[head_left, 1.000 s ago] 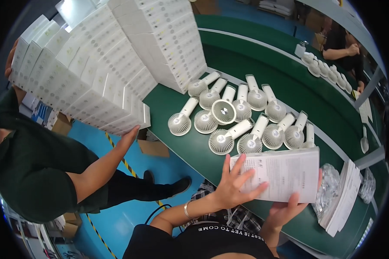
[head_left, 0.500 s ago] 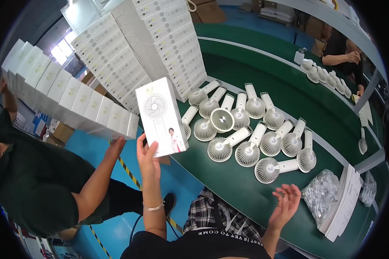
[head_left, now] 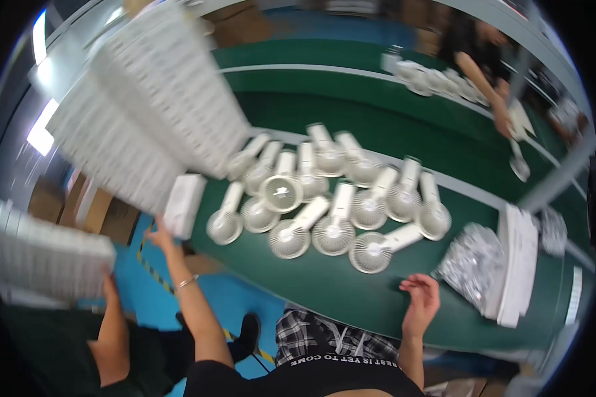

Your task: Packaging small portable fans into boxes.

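Observation:
A white carton (head_left: 184, 206) stands at the table's left edge, against the tall stack of similar boxes. Beside its lower left edge is my left hand (head_left: 164, 239), somewhat blurred, fingers apart and not wrapped round the carton; whether a fingertip touches it I cannot tell. My right hand (head_left: 420, 306) hovers over the table's front edge, its fingers loosely curled and holding nothing. Nearest to that hand are a clear bag of small white parts (head_left: 473, 261) and a white handheld fan (head_left: 371, 253). Several more such fans lie across the middle of the table.
Tall stacks of white boxes (head_left: 172, 86) rise at the left end of the green table (head_left: 265, 261). A co-worker's arm (head_left: 111, 324) supports a row of white boxes (head_left: 43, 251). White papers (head_left: 515, 264) lie at right. Across the table another person's hand (head_left: 502, 121) is near more fans.
The carton my left hand held up now stands beside the stack, and the hand is off it. The co-worker's row of boxes has moved away from the stack. The view has swung.

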### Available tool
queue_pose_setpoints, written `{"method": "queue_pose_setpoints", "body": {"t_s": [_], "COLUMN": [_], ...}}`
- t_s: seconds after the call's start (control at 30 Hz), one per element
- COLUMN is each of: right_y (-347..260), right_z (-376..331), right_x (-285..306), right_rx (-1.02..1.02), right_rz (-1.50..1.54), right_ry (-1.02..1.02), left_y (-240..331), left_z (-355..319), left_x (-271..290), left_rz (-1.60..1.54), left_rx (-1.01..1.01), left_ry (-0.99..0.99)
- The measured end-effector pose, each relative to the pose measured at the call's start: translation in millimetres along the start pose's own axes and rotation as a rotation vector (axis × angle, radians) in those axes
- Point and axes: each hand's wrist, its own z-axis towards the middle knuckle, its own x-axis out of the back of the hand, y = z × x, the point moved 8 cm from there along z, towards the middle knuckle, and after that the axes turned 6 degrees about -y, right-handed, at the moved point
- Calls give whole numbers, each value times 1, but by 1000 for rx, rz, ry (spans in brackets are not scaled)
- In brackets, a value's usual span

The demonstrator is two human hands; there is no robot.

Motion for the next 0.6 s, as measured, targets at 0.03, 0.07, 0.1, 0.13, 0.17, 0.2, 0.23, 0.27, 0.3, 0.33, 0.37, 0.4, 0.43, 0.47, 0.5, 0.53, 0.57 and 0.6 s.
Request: {"method": "queue_pose_setpoints", "body": {"t_s": [0.03,0.07,0.1,0.13,0.17,0.2,0.23,0.27,0.3,0.33,0.37,0.4,0.43,0.47,0.5,0.53,0.57,0.6], "right_y": [-5,2,4,3,6,-6,-25,-42,-72,-99,-110,-122,-138,-153,-162,-166,-164,-155], "right_z": [3,1,1,3,1,1,4,4,2,-2,-12,-14,-19,-24,-30,-44,-68,-77], "right_x": [-4,0,-2,-4,2,10,7,12,25,37,61,82,101,120,146,173,206,231], "right_rx": [-10,-25,-3,-30,1,27,124,209,344,465,490,512,465,403,309,191,210,250], "right_rz": [22,-40,-109,-33,-83,-71,-209,-402,-622,-850,-985,-1048,-1251,-1438,-1563,-1691,-1482,-1279], "right_ry": [-64,-22,22,-14,24,101,64,78,189,284,444,549,717,875,962,1064,1121,1133], "left_y": [23,24,21,7,22,18,16,18,24,24,37,36,70,106,114,137,154,156], "left_z": [38,14,-32,-15,-61,-47,-41,-46,-50,-43,-80,-61,-97,-130,-131,-138,-145,-152], "left_x": [34,-47,-106,-105,-122,-89,-57,-94,-97,-74,-93,-79,-76,-59,-56,-57,-77,-91], "left_rz": [482,365,317,507,712,967,862,1156,1116,601,590,523,475,431,417,163,128,95], "left_rx": [-416,-379,-348,-409,-603,-904,-1150,-944,-996,-785,-412,-412,-450,-488,-516,-746,-790,-821], "left_ry": [398,0,-345,-429,-374,-27,231,26,20,-2,-260,-194,-223,-235,-245,-212,-253,-345]}}
